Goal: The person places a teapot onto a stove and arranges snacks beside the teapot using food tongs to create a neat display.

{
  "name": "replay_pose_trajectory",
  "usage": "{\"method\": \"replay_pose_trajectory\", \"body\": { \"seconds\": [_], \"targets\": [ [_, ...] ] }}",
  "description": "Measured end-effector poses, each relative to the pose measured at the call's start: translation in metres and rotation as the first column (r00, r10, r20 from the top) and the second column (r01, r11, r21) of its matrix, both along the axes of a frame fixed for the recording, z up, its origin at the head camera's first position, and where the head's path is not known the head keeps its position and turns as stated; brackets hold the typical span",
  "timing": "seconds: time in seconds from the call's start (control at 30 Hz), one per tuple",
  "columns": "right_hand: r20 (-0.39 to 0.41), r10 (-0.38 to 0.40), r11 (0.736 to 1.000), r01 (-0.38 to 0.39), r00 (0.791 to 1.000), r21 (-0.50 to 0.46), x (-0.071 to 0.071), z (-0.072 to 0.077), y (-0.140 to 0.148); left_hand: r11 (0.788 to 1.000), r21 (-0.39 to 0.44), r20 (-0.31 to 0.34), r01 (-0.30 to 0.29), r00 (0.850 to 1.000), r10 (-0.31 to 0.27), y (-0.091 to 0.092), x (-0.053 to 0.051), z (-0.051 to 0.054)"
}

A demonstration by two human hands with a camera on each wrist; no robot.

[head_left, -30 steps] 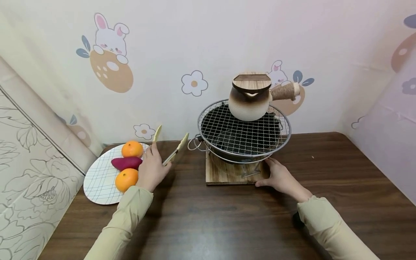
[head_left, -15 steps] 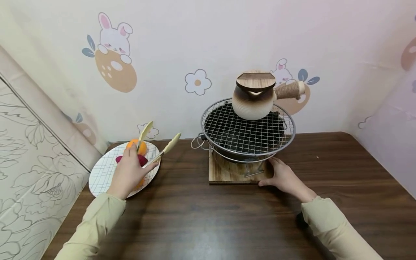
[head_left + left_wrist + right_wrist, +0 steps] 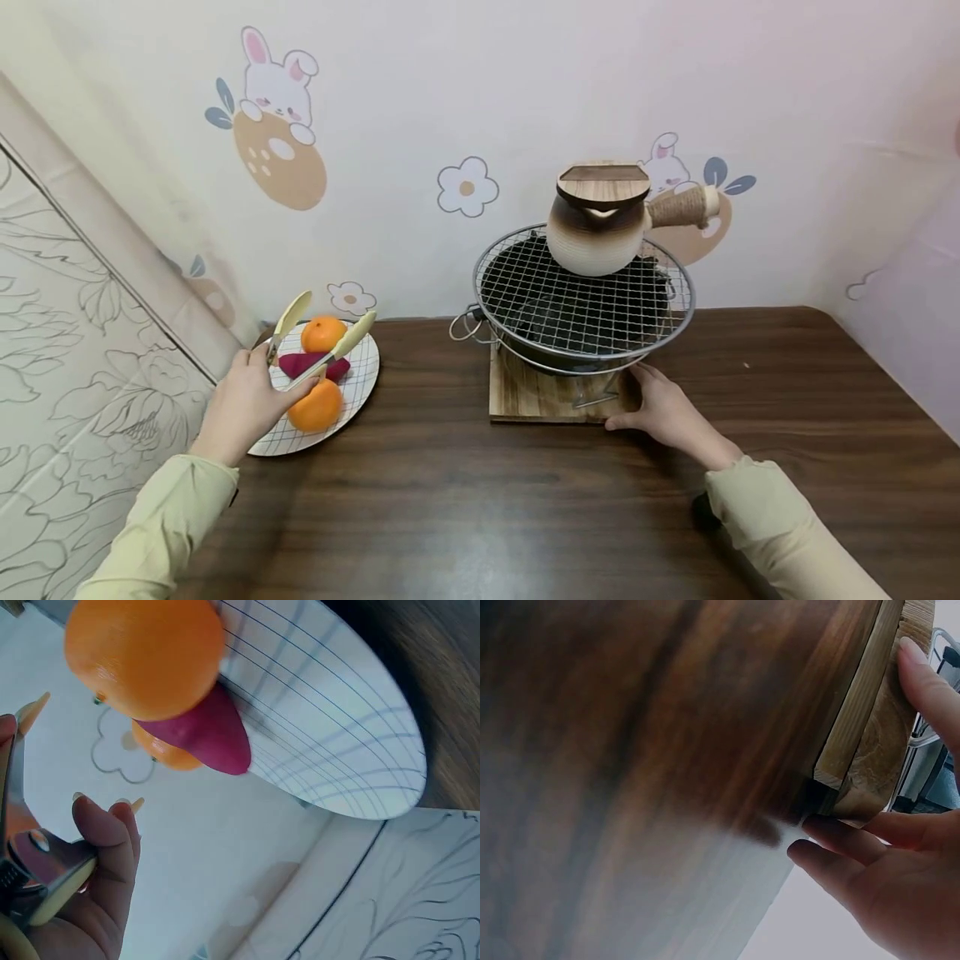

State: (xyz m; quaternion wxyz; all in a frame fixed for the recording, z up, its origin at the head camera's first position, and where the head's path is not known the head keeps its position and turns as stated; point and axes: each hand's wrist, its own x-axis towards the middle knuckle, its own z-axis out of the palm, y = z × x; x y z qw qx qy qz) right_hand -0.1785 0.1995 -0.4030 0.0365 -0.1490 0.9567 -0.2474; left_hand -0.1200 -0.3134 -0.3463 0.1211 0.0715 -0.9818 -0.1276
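Note:
My left hand [image 3: 243, 404] holds tongs with pale yellow tips [image 3: 351, 337] by their metal arms, spread apart above the plate's left part. Nothing is between the tips. On the checked white plate [image 3: 365, 367] lie a purple sweet potato [image 3: 294, 365] and two oranges, one in front [image 3: 315, 407] and one behind [image 3: 324, 335]. The left wrist view shows the sweet potato [image 3: 214, 735] between both oranges. My right hand [image 3: 667, 408] grips the front right corner of a wooden board [image 3: 525, 398], thumb on the front edge; the right wrist view shows fingers [image 3: 836, 836] by the corner.
A round grill [image 3: 517, 312] with a wire mesh top stands on the board. On its mesh sits a teapot [image 3: 596, 242] with a wooden lid and a rope-wrapped handle. Printed curtains [image 3: 405, 100] hang behind the dark wooden table [image 3: 450, 500].
My left hand has moved left with the tongs, across the plate, uncovering the front orange. My right hand stays at the board's corner. The head view has turned slightly left.

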Motion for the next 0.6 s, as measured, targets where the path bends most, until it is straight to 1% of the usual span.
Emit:
{"method": "replay_pose_trajectory", "body": {
  "seconds": [0.17, 0.3, 0.4, 0.5, 0.6],
  "targets": [
    [-0.008, -0.001, 1.0, 0.001, 1.0, 0.002, -0.001, 0.0, 0.001, 1.0, -0.013, 0.063, -0.005, 0.998, 0.006, -0.006, -0.002, 0.002],
    [-0.001, 0.0, 1.0, 0.0, 1.0, -0.003, -0.001, 0.0, 0.001, 1.0, -0.002, 0.113, 0.017, 0.993, -0.017, -0.008, -0.005, 0.008],
    [0.003, 0.0, 1.0, 0.0, 1.0, -0.005, 0.0, 0.0, 0.001, 0.999, 0.003, 0.14, 0.042, 0.989, -0.042, -0.009, -0.01, 0.013],
    [0.003, -0.002, 1.0, 0.002, 1.0, -0.003, 0.0, 0.0, 0.001, 0.998, 0.001, 0.192, 0.055, 0.98, -0.054, -0.011, -0.015, 0.019],
    [-0.002, -0.004, 1.0, 0.004, 1.0, 0.0, 0.0, -0.001, 0.0, 0.999, 0.009, 0.269, 0.041, 0.962, -0.041, -0.013, -0.02, 0.026]
  ]
}}
